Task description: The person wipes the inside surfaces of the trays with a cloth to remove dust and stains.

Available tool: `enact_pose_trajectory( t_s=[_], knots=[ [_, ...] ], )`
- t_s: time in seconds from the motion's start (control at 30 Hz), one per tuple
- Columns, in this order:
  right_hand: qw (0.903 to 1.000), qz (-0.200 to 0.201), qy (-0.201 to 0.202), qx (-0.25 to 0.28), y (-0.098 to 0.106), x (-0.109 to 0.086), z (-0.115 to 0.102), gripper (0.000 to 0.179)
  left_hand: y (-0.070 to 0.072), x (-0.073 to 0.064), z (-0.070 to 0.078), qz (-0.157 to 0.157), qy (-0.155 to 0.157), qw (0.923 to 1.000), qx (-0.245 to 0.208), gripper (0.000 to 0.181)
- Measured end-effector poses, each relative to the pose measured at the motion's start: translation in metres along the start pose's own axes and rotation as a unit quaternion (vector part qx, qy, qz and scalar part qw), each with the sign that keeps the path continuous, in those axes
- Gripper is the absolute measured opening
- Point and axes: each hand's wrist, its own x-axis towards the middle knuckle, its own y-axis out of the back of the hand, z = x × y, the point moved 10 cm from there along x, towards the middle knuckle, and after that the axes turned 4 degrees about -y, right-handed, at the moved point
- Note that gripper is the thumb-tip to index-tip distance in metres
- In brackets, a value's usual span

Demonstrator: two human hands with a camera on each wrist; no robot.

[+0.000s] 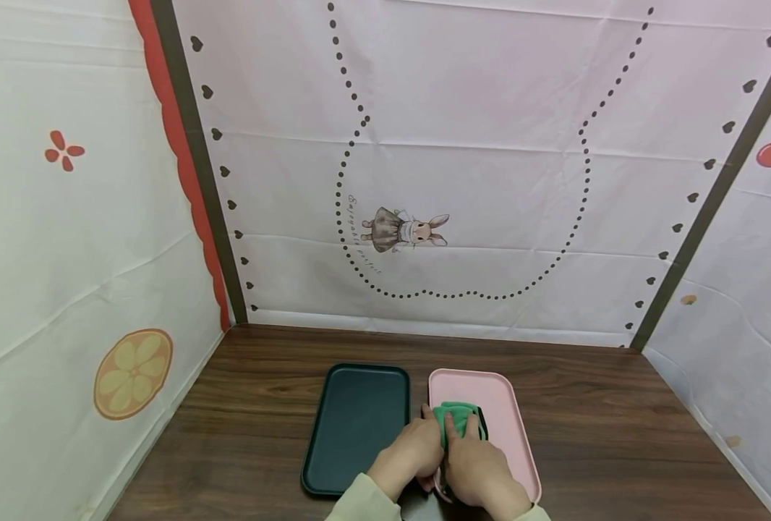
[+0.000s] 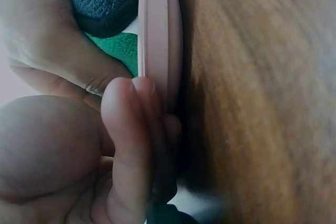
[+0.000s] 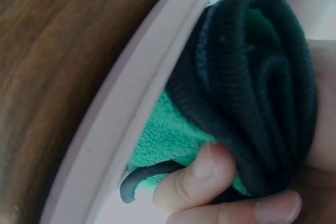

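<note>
Pale sleeves cross the bottom of the head view; a dark green tray and a pink tray lie above on a wooden table. On the pink tray's left half sits a dark-edged green cloth, partly covered by the right hand, two fingers straight upon it. Left wrist view: the left hand is at the pink rim, mid-frame; whether gripping, I cannot tell. Right wrist view: right of centre, folded cloth bulges, pinched by the right hand.
</note>
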Motion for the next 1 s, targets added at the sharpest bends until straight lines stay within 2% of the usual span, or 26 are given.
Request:
enact_pose_trajectory(
  t_s=[0.37,0.57,0.77,0.87,1.0],
  knots=[
    [0.9997,-0.017,-0.019,-0.001,-0.004,0.0,0.004,0.068,-0.01,0.014,-0.012,-0.002,0.007,0.9999,0.014,0.077],
    [0.9995,-0.02,-0.024,0.002,-0.005,-0.001,0.006,0.071,-0.005,0.006,-0.005,-0.003,0.013,0.9994,0.032,0.076],
    [0.9997,-0.011,-0.022,0.002,-0.004,-0.001,0.009,0.067,0.001,-0.002,0.003,0.01,0.011,0.9987,0.05,0.074],
    [0.9997,-0.009,-0.021,0.003,-0.004,-0.001,0.011,0.066,0.002,-0.001,0.003,0.013,0.005,0.9977,0.066,0.074],
    [0.9997,-0.01,-0.021,0.0,-0.004,-0.001,0.013,0.067,0.0,0.002,0.003,0.011,0.0,0.9978,0.065,0.072]
  ],
)
